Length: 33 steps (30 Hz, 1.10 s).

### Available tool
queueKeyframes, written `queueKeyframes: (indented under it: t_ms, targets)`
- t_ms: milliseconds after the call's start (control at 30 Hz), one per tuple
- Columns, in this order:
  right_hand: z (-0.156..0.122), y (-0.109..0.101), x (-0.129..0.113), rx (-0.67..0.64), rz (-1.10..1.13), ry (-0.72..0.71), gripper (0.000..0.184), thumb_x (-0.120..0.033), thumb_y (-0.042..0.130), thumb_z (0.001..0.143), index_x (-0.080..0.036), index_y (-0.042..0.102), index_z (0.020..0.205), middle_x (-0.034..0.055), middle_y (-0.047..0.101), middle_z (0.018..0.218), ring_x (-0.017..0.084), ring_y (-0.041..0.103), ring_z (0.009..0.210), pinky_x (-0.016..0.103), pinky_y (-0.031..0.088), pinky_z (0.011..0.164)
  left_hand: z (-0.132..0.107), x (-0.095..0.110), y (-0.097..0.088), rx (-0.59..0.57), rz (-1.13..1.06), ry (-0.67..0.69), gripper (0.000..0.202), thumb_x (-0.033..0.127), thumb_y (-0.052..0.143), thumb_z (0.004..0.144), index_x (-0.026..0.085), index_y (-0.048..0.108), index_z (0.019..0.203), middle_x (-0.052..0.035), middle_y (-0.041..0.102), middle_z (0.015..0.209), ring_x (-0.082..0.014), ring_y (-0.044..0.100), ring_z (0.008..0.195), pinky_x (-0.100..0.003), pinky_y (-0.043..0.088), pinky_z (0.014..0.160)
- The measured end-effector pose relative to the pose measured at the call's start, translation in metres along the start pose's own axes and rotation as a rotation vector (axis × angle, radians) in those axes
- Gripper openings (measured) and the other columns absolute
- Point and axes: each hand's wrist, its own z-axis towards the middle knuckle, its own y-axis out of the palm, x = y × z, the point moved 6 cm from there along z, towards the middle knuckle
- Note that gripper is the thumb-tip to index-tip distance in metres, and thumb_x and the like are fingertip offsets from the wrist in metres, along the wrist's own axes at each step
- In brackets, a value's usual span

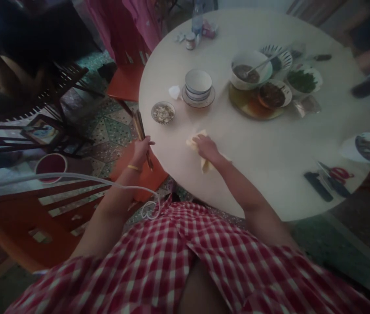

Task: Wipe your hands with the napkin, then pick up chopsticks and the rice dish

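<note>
A: Largest first: what lies before you?

B: The round table (270, 174), pale, filling the right half of your view. At its far side stand used dishes: a stack of bowls (198, 85) on a saucer, and to its right a cluster of plates (272, 93) with dark leftovers.

A: And your right hand?

B: Your right hand (206, 147) rests flat on a yellowish cloth (204, 163) at the table's near left edge. The fingers are spread and press down on the cloth; it shows at the fingertips on the far left and again beside the wrist on the near side, so the hand covers its middle.

A: Your left hand?

B: Your left hand (141, 150) hangs just off the table's left edge, fingers clenched around a bundle of chopsticks (140, 131), which stick out beyond the fist on both sides. A small dish (163, 112) sits just beyond them, on the table.
</note>
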Motion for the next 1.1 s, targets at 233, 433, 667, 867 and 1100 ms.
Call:
queueKeyframes:
  t_ms: [233, 433, 667, 867, 1100]
  targets:
    - [0.124, 0.035, -0.071, 0.031, 0.018, 0.234, 0.049, -0.006, 0.03, 0.092, -0.019, 0.052, 0.135, 0.0126, 0.044, 0.143, 0.025, 0.052, 0.114, 0.035, 0.048, 0.089, 0.055, 0.015, -0.001, -0.092, -0.033, -0.076, 0.018, 0.03, 0.056, 0.079, 0.016, 0.051, 0.089, -0.0014, 0.064, 0.064, -0.0046, 0.033, 0.031, -0.021, 0.025, 0.036]
    - [0.035, 0.059, -0.051, -0.215, -0.061, 0.213, 0.045, -0.01, 0.035, 0.092, -0.024, 0.056, 0.13, 0.0092, 0.049, 0.14, 0.024, 0.054, 0.108, 0.033, 0.05, 0.081, 0.097, 0.015, 0.022, -0.244, -0.122, -0.128, 0.028, 0.023, 0.061, 0.074, 0.019, 0.048, 0.099, -0.001, 0.064, 0.067, -0.0046, 0.036, 0.033, -0.018, 0.023, 0.037]
    - [0.027, 0.015, -0.054, -0.194, -0.083, 0.267, 0.054, -0.007, 0.04, 0.087, -0.027, 0.053, 0.135, 0.0075, 0.05, 0.14, 0.024, 0.054, 0.107, 0.034, 0.047, 0.087, 0.13, 0.018, 0.065, -0.508, -0.226, -0.352, 0.015, 0.019, 0.06, 0.065, 0.017, 0.049, 0.075, -0.0001, 0.058, 0.054, -0.0038, 0.027, 0.032, -0.018, 0.019, 0.034]
    - [0.073, 0.017, -0.105, -0.122, -0.025, 0.151, 0.054, -0.006, 0.039, 0.087, -0.027, 0.054, 0.135, 0.0068, 0.05, 0.141, 0.025, 0.052, 0.108, 0.035, 0.048, 0.086, 0.14, 0.013, 0.072, -0.541, -0.256, -0.401, 0.017, 0.012, 0.058, 0.062, 0.019, 0.044, 0.066, 0.0052, 0.04, 0.045, -0.0046, 0.025, 0.034, -0.02, 0.02, 0.036]
    - [0.143, 0.059, -0.153, -0.187, 0.003, -0.201, 0.049, -0.012, 0.039, 0.093, -0.031, 0.056, 0.134, 0.006, 0.041, 0.15, 0.027, 0.048, 0.116, 0.038, 0.046, 0.091, 0.153, 0.021, 0.009, -0.552, -0.319, -0.319, 0.02, 0.011, 0.06, 0.062, 0.021, 0.042, 0.062, 0.0076, 0.033, 0.041, -0.0058, 0.025, 0.033, -0.02, 0.018, 0.037]
